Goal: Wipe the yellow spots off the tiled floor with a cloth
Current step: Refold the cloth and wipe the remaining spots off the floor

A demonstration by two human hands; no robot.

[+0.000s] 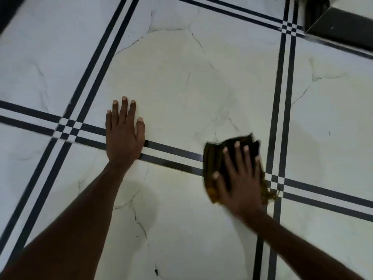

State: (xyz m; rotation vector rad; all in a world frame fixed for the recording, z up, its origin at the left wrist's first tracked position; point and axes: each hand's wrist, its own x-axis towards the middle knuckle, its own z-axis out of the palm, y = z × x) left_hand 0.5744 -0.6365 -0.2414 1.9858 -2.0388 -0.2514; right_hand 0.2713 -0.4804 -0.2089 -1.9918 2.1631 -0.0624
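White marbled tiled floor (181, 81), crossed by paired black border lines (96, 63) that met in small checkered crossings. Widest bare stretch across the central tile, between the left pair of lines and the right pair; more bare tile toward the near edge, marked only by thin grey veins and a small dark speck (156, 271) by the bottom edge. Closed off at the far right corner by a dark box-like object (341, 25), its lower edge lying just over the far border lines; nature of it not clear. Dark strip at the far left corner.

Left hand (124, 134) laid flat, palm down, fingers (124, 110) straight and slightly spread, holding nothing, heel across the near horizontal border, fingertips on the central tile.

Right hand (240, 178) pressed flat on a dark cloth (214, 158), fingers straight and spread over it rather than curled round it. Blurred in the head view.

Cloth crumpled, dark brown with yellowish-orange patches along its near and right edges, lying over the same horizontal border, just left of the right crossing (277, 181), its frayed corner touching that crossing. Well apart from the left hand.

No yellow spots clearly made out on the bare tile.
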